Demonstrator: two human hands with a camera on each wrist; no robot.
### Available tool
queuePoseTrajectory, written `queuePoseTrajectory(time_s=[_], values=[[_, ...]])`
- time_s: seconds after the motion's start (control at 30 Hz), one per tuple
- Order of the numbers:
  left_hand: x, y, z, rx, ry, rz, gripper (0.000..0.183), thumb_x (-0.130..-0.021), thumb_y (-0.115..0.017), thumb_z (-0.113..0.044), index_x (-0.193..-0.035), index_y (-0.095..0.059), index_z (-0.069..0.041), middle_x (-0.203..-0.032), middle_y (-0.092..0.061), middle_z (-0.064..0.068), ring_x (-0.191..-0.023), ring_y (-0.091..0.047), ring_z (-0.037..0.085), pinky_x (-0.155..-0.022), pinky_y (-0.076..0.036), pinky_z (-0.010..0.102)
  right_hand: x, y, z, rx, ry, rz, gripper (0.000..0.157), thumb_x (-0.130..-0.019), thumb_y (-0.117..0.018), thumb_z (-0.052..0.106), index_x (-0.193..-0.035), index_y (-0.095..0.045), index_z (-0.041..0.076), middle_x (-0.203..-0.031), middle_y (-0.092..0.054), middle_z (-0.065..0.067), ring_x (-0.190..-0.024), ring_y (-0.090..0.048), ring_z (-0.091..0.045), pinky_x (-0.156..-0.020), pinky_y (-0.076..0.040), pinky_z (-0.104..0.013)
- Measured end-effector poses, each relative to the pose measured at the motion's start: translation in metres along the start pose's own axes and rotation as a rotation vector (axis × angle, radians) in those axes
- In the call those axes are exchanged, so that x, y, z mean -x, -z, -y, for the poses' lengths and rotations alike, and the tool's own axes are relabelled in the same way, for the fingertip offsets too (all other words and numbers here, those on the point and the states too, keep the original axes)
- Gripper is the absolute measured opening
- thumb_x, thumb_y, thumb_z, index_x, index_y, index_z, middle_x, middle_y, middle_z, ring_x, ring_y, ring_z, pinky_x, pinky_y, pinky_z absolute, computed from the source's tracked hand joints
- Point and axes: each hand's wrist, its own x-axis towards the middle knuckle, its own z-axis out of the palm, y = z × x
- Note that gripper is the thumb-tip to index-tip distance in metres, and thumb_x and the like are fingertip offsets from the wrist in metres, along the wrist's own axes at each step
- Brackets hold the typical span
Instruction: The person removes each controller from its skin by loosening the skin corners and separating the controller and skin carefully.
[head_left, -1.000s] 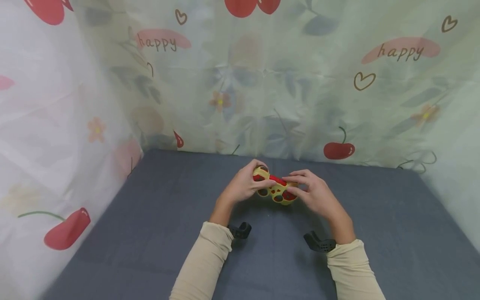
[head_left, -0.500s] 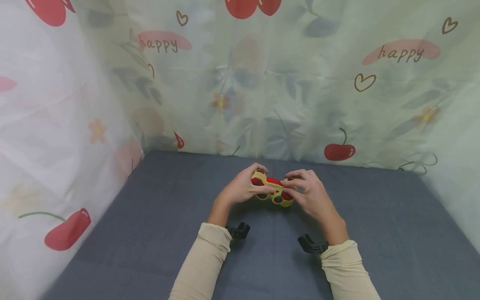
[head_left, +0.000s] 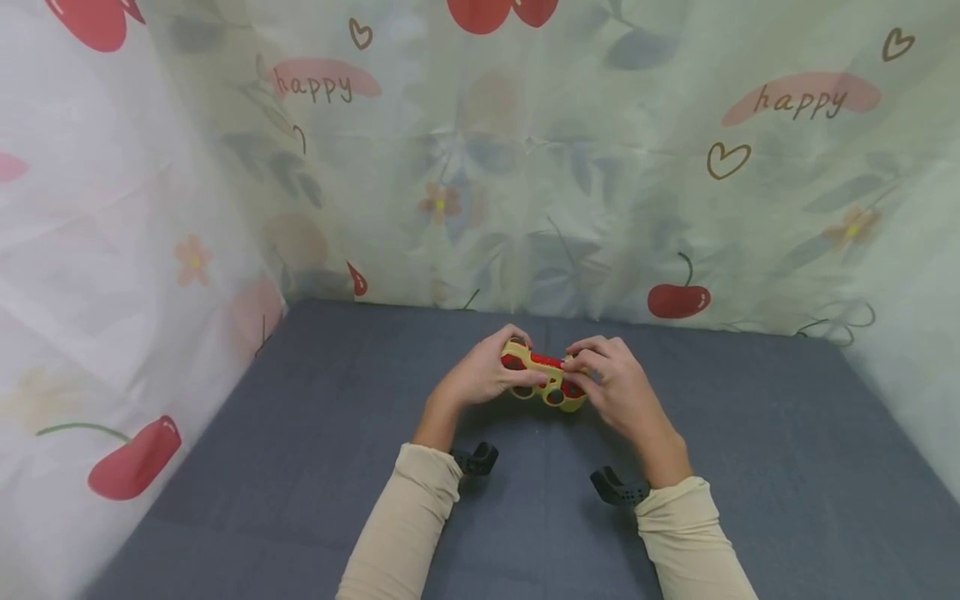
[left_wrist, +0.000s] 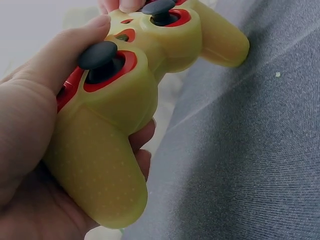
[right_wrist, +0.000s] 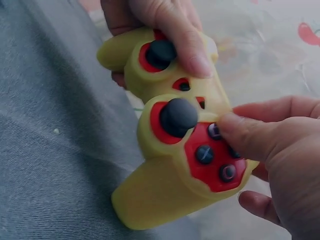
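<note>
On the left of the head view is a white cloth wall [head_left: 75, 275] with a big red cherry [head_left: 135, 458] low down. Then comes the gray table [head_left: 300, 467].

Near the middle, the left hand [head_left: 476, 375] holds one end of a game controller [head_left: 553, 385]. Its thumb lies on top and its fingers bend round underneath. It is a tiny bit further left than a second ago, and the controller has gone with it.

The controller is just right of the middle, a little below halfway down. It looks held up over the table, with a shadow under it. A yellow cover [right_wrist: 160, 185] goes round both handles. Red shows through its holes, and two black sticks [right_wrist: 177, 117] poke out.

Next is the right hand [head_left: 626, 396]. A second ago it was further right and its fingers were more spread. Now it is closer in, and its thumb and pointing finger pinch the controller's edge, by the black buttons [right_wrist: 204, 154] on the right of the right wrist view. I can't tell what the fingertips behind are doing.

To me, this means the right hand has a tighter hold on that edge. The fiddly work on the cover seems partway along, with that edge the spot being fixed.
</note>
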Motion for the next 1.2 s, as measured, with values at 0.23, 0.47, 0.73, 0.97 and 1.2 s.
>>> queuePoseTrajectory(time_s=[0.23, 0.47, 0.73, 0.97, 1.2], values=[[-0.001, 0.0, 0.0, -0.041, 0.053, -0.042, 0.072, -0.083, -0.08, -0.056, -0.136, -0.05, -0.017, -0.103, -0.065, 0.003, -0.081, -0.063, 0.02, -0.069, -0.052, 0.03, -0.001, -0.004, 0.0, -0.002, 0.017, 0.008, 0.013, -0.082, -0.082, 0.005, -0.09, -0.073, 0.012, -0.109, -0.072, -0.007, -0.091, -0.056, -0.026, -0.079, -0.046, -0.04], [0.002, 0.0, -0.007, -0.072, 0.113, -0.053, 0.075, -0.08, -0.083, -0.055, -0.136, -0.051, -0.017, -0.099, -0.065, 0.004, -0.079, -0.062, 0.021, -0.066, -0.051, 0.031, -0.004, -0.004, 0.005, -0.067, 0.033, 0.001, 0.008, -0.088, -0.077, 0.006, -0.092, -0.072, 0.011, -0.113, -0.075, -0.006, -0.095, -0.054, -0.022, -0.083, -0.04, -0.037], [0.003, -0.001, -0.015, -0.142, 0.153, -0.044, 0.08, -0.077, -0.085, -0.055, -0.139, -0.049, -0.018, -0.098, -0.063, 0.003, -0.079, -0.061, 0.02, -0.065, -0.051, 0.032, -0.003, 0.002, 0.011, -0.221, -0.181, 0.067, 0.01, -0.095, -0.071, 0.009, -0.104, -0.073, 0.013, -0.096, -0.071, -0.001, -0.079, -0.053, -0.009, -0.066, -0.05, -0.025], [0.003, -0.009, -0.025, -0.174, 0.155, -0.022, 0.086, -0.079, -0.085, -0.053, -0.146, -0.046, -0.017, -0.097, -0.063, 0.002, -0.076, -0.061, 0.019, -0.062, -0.05, 0.03, -0.001, 0.015, 0.003, -0.271, -0.143, 0.12, 0.007, -0.097, -0.067, 0.004, -0.098, -0.067, 0.011, -0.089, -0.062, 0.002, -0.069, -0.05, -0.008, -0.063, -0.046, -0.025], [0.005, -0.013, -0.029, -0.159, 0.113, 0.004, 0.06, -0.08, -0.086, -0.044, -0.125, -0.054, -0.021, -0.088, -0.065, 0.003, -0.07, -0.063, 0.019, -0.058, -0.051, 0.03, 0.0, 0.022, -0.002, -0.235, -0.13, 0.25, 0.009, -0.1, -0.063, 0.009, -0.102, -0.061, 0.017, -0.09, -0.054, 0.007, -0.075, -0.048, -0.003, -0.069, -0.045, -0.025]])
